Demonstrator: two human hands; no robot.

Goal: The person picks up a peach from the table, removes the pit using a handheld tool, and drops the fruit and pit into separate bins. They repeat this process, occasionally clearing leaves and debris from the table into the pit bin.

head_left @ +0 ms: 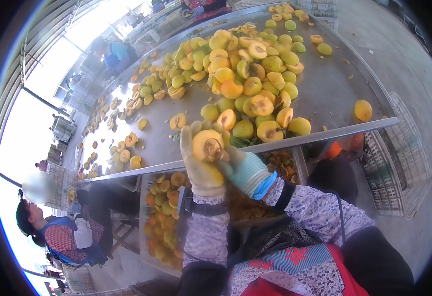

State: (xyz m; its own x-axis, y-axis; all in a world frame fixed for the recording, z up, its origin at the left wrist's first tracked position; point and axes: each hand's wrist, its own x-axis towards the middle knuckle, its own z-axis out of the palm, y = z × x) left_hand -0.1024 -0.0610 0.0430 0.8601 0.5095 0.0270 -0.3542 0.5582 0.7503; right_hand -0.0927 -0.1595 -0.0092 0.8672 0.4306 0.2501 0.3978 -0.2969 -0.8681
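Note:
My left hand, in a pale glove stained yellow, is wrapped round a halved yellow fruit whose cut face and brown centre point up. Right beside it, my right hand, in a light blue-green glove, has its fingers bent against the fruit's right side; its fingertips are partly hidden and blurred, so what they hold cannot be made out. Both hands are over the near edge of a metal table, just in front of a heap of whole and halved fruit.
Below the table edge stand a crate of fruit and a container of brown-orange pieces. Stacked plastic crates are at the right. A seated person works at the left; other people are beyond the table's far side.

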